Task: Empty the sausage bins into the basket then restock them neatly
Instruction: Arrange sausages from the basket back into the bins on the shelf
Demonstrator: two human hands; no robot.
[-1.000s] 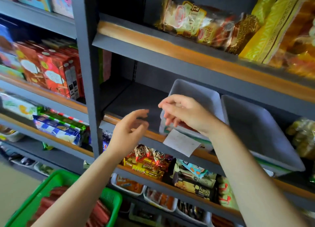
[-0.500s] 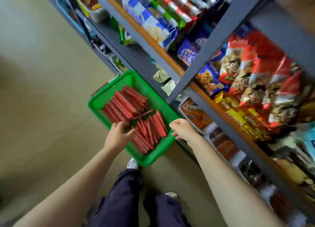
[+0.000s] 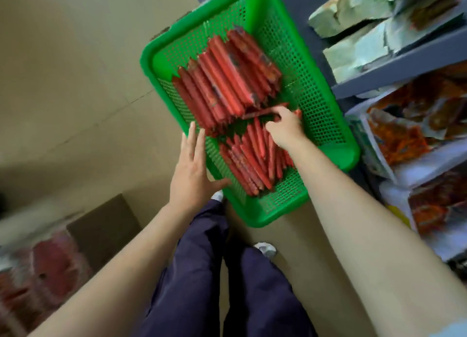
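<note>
A green mesh basket (image 3: 326, 94) sits on the floor (image 3: 75, 84) beside the shelving (image 3: 394, 68), holding two piles of red sausage sticks (image 3: 227, 78). My right hand (image 3: 285, 129) reaches in, its grip pinching one loose stick (image 3: 262, 112) between the piles. My left hand (image 3: 190, 169) rests spread, fingers flat along the basket's near rim.

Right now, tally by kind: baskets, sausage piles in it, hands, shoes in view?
Basket: 1
Sausage piles: 2, far and near
Hands: 2, left, right
Shoes: 2, and
Total: 7
</note>
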